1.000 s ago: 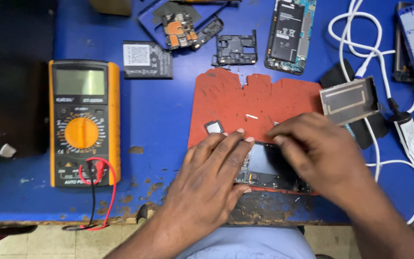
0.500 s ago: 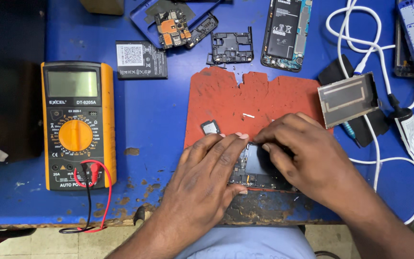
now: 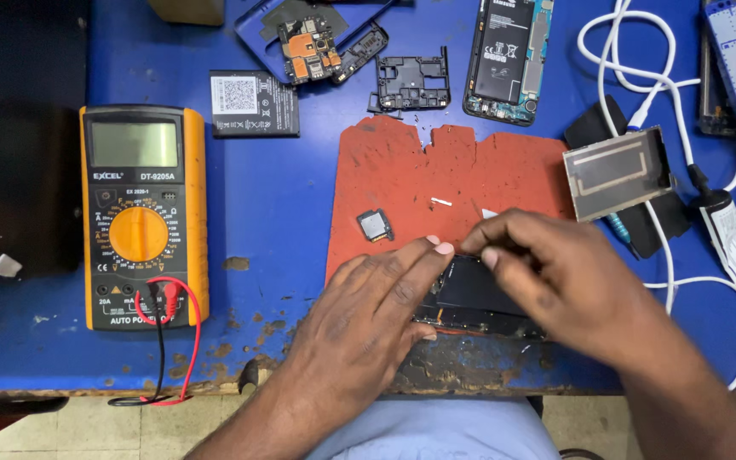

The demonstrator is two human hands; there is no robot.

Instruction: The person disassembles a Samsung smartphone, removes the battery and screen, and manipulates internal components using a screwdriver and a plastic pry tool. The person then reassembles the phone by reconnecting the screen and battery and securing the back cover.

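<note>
Blue, chipped workbench (image 3: 283, 213) carries a red silicone repair mat (image 3: 436, 183). On the mat's near edge I see an opened phone (image 3: 479, 298), pinned flat by my left hand (image 3: 368, 315), fingers extended together. My right hand (image 3: 572, 290), at 3 o'clock from it, pinches at the phone's top edge; what it grips I cannot tell. A yellow multimeter (image 3: 142, 217) lies at 9 o'clock, well apart.

Dark phone (image 3: 479, 294) half under hands
</note>
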